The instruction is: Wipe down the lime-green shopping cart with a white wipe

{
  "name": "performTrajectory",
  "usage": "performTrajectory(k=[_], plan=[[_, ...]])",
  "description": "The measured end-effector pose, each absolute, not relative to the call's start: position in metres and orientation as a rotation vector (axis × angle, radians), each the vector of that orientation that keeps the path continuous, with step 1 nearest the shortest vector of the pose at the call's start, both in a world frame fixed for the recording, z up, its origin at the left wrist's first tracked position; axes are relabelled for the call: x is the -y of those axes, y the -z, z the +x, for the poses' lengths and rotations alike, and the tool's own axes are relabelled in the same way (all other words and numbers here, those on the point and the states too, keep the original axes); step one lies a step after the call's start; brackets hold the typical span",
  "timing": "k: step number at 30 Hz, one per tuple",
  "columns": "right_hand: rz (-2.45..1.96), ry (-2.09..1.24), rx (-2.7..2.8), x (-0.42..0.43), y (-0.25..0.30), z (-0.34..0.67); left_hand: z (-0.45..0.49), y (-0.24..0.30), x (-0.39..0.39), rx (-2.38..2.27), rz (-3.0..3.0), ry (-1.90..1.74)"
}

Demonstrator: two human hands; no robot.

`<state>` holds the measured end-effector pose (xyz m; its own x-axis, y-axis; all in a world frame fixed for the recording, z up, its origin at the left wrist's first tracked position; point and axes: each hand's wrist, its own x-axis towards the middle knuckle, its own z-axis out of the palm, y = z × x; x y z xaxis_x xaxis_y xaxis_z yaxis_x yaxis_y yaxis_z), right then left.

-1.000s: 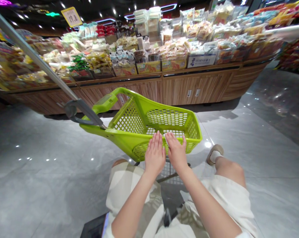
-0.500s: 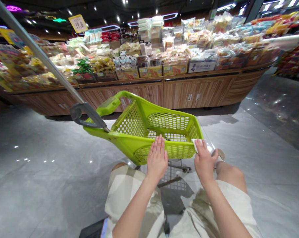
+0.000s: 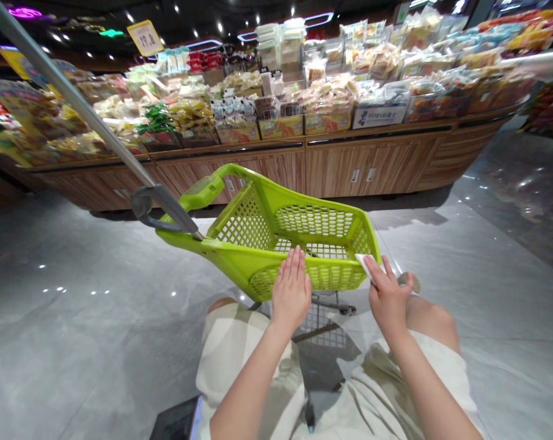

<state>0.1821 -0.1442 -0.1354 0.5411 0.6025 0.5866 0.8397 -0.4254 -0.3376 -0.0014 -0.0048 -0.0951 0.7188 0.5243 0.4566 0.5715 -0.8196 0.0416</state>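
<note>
Resting left hand [image 3: 291,290] open, flat on lime-green shopping basket [image 3: 239,223] near wall | right hand [image 3: 388,299] half-closed, gripping white paper slip [image 3: 365,266] at rim | wooden snack counter [image 3: 368,165] beyond

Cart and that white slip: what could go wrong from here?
The white slip seems held only at one end by the right hand, so it could drop to the floor. The left hand lies flat on the green basket cart, not gripping, so the cart might roll on the glossy tile floor.

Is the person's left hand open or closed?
Open: the left hand lies flat, fingers straight, against the lime-green basket.
</note>
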Motion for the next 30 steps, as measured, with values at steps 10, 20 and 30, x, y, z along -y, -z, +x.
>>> performTrajectory(k=[10, 20, 30], plan=[[-2.067, 0.227, 1.39, 0.067, 0.095, 0.101, 0.002, 0.095, 0.008, 0.887, -2.824, 0.691], [-2.223, 0.534, 1.132, 0.152, 0.134, 0.185, -0.001, 0.095, 0.006, 0.902, -2.818, 0.705], [-1.978, 0.306, 1.477, 0.066, 0.101, 0.101, 0.002, 0.092, 0.009, 0.898, -2.819, 0.64]])
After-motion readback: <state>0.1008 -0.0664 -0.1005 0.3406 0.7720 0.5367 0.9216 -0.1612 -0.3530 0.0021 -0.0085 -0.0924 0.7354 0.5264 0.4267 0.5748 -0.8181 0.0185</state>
